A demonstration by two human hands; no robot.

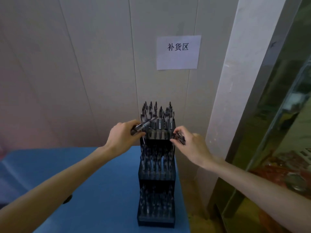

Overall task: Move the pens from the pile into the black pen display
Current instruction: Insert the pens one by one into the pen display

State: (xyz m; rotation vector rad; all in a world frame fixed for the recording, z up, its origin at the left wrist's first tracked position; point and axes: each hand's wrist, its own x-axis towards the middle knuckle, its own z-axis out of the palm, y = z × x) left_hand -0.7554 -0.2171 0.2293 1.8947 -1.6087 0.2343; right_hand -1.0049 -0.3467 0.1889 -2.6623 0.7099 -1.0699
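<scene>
A black stepped pen display [155, 179] stands on a blue table [104, 190], with several dark pens upright in its three tiers. My left hand [123, 136] grips a bunch of pens [143, 127] beside the left edge of the top tier, their ends pointing up and right. At the right edge of that tier my right hand [190, 143] pinches a pen [179, 137]. No loose pile of pens is in view.
A panelled wall rises right behind the display, with a white paper sign [178, 52] on it. A white pillar [235, 98] and a glass-fronted cabinet [277, 132] stand close on the right. A dark round spot [67, 199] shows under my left forearm.
</scene>
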